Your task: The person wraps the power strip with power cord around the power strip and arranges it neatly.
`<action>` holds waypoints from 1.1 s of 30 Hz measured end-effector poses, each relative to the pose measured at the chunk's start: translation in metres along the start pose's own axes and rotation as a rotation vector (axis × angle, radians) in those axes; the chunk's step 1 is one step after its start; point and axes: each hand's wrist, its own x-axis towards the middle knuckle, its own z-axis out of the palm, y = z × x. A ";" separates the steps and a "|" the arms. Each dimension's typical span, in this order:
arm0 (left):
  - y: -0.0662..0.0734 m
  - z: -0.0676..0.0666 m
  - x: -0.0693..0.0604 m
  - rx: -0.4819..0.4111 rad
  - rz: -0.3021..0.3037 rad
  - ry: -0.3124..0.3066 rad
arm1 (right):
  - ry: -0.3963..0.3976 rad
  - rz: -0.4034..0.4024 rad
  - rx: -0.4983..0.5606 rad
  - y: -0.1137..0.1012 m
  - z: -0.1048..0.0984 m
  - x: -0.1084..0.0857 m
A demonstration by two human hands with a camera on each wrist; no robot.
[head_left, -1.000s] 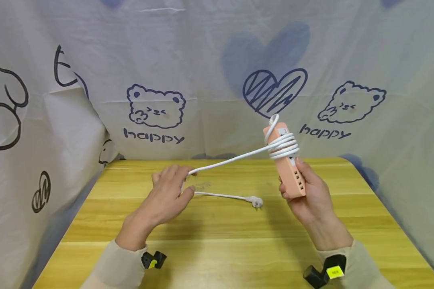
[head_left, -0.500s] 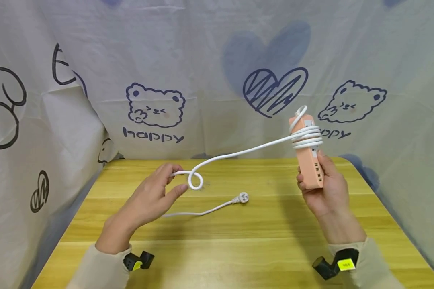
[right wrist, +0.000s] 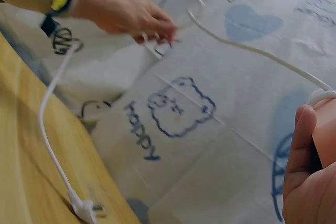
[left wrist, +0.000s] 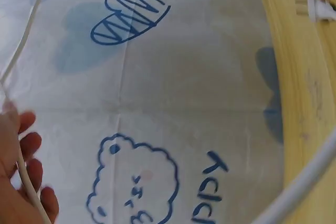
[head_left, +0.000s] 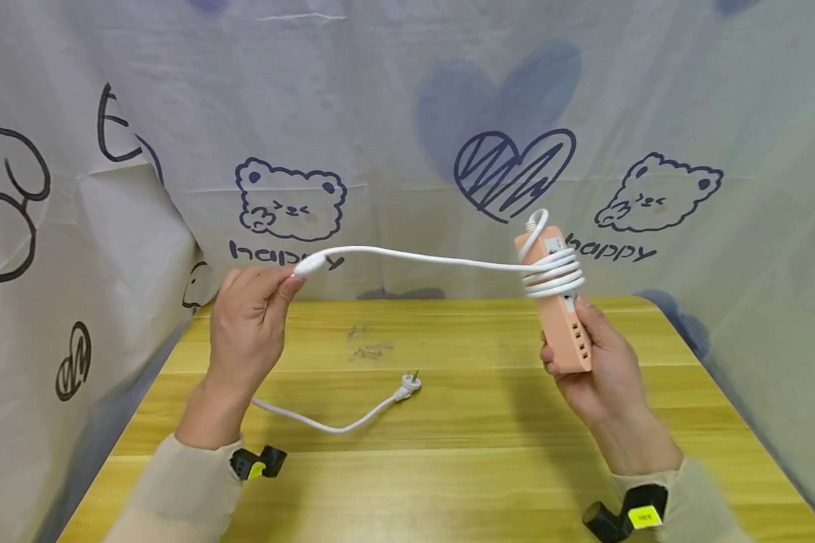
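Note:
My right hand [head_left: 604, 369] grips the lower end of a pink power strip [head_left: 562, 332], held tilted above the table with its ports showing. White cable [head_left: 554, 273] is wound several times round its upper part. From there the cable [head_left: 435, 258] stretches left to my left hand [head_left: 247, 332], which pinches it between thumb and fingers. In the left wrist view the cable [left wrist: 23, 174] also passes along the curled fingers. The free length hangs below the left hand, and its white plug [head_left: 410, 385] is over the table's middle; whether it touches the wood cannot be told.
The wooden table [head_left: 448, 483] has grey marks [head_left: 371, 351] on its surface near the back. A printed cloth [head_left: 394, 136] with bears and hearts hangs behind the table and along both sides. A black device is strapped to each wrist.
My left hand has risen and moved left with the cable, and the small loop beside it has changed shape. The plug has shifted left. The power strip moved right, then slightly back left.

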 end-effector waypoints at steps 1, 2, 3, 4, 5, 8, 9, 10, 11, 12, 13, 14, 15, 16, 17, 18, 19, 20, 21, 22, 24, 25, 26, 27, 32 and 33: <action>0.001 0.004 0.001 -0.016 -0.067 -0.007 | -0.011 0.007 -0.021 0.004 0.005 -0.001; 0.002 0.007 0.001 -0.032 -0.144 -0.038 | -0.022 0.011 -0.040 0.007 0.009 -0.002; 0.004 0.011 0.001 -0.063 -0.219 -0.078 | -0.024 0.014 -0.050 0.010 0.013 -0.002; 0.006 0.015 0.001 -0.097 -0.294 -0.129 | -0.014 0.019 -0.058 0.011 0.017 -0.001; 0.009 0.018 0.000 -0.150 -0.359 -0.186 | 0.000 0.022 -0.062 0.012 0.020 0.001; 0.015 0.021 -0.003 -0.447 -0.501 -0.329 | 0.079 0.029 -0.068 0.013 0.022 0.008; 0.016 0.020 -0.003 -0.580 -0.528 -0.360 | 0.113 0.031 -0.068 0.013 0.021 0.010; 0.016 0.018 -0.004 -0.716 -0.539 -0.387 | 0.146 0.035 -0.066 0.012 0.018 0.013; 0.016 0.015 -0.004 -0.857 -0.539 -0.414 | 0.175 0.034 -0.067 0.011 0.015 0.015; 0.015 0.012 -0.003 -0.995 -0.526 -0.441 | 0.201 0.033 -0.063 0.010 0.012 0.017; 0.014 0.007 -0.003 -1.119 -0.491 -0.475 | 0.223 0.029 -0.060 0.009 0.008 0.019; 0.012 0.003 -0.002 -1.222 -0.451 -0.513 | 0.240 0.023 -0.057 0.007 0.004 0.021; 0.011 -0.002 -0.001 -1.320 -0.405 -0.557 | 0.251 0.013 -0.051 0.006 0.001 0.022; 0.009 -0.005 0.000 -1.401 -0.359 -0.605 | 0.256 0.002 -0.039 0.004 -0.002 0.023; 0.008 -0.009 0.001 -1.469 -0.314 -0.648 | 0.259 -0.014 -0.032 0.002 -0.004 0.024; 0.007 -0.012 0.002 -1.521 -0.263 -0.683 | 0.264 -0.029 -0.023 0.001 -0.006 0.025; 0.007 -0.015 0.003 -1.558 -0.218 -0.705 | 0.266 -0.046 -0.022 -0.001 -0.006 0.025; 0.006 -0.017 0.005 -1.582 -0.180 -0.712 | 0.269 -0.061 -0.020 -0.002 -0.007 0.025; 0.006 -0.019 0.006 -1.607 -0.144 -0.708 | 0.275 -0.075 -0.019 -0.003 -0.008 0.026; 0.005 -0.022 0.008 -1.615 -0.110 -0.689 | 0.283 -0.085 -0.021 -0.004 -0.008 0.026; 0.003 -0.027 0.010 -1.629 -0.074 -0.604 | 0.310 -0.103 -0.018 -0.007 -0.011 0.026; 0.001 -0.030 0.012 -1.616 -0.081 -0.548 | 0.329 -0.111 -0.013 -0.009 -0.013 0.026; -0.001 -0.034 0.013 -1.587 -0.101 -0.495 | 0.349 -0.118 -0.009 -0.011 -0.016 0.026; -0.003 -0.037 0.013 -1.520 -0.137 -0.439 | 0.364 -0.121 0.000 -0.013 -0.020 0.025; -0.014 -0.049 0.014 -0.733 -0.338 -0.327 | 0.365 -0.155 0.045 -0.026 -0.033 0.023; -0.016 -0.050 0.015 -0.546 -0.358 -0.332 | 0.349 -0.168 0.061 -0.029 -0.034 0.023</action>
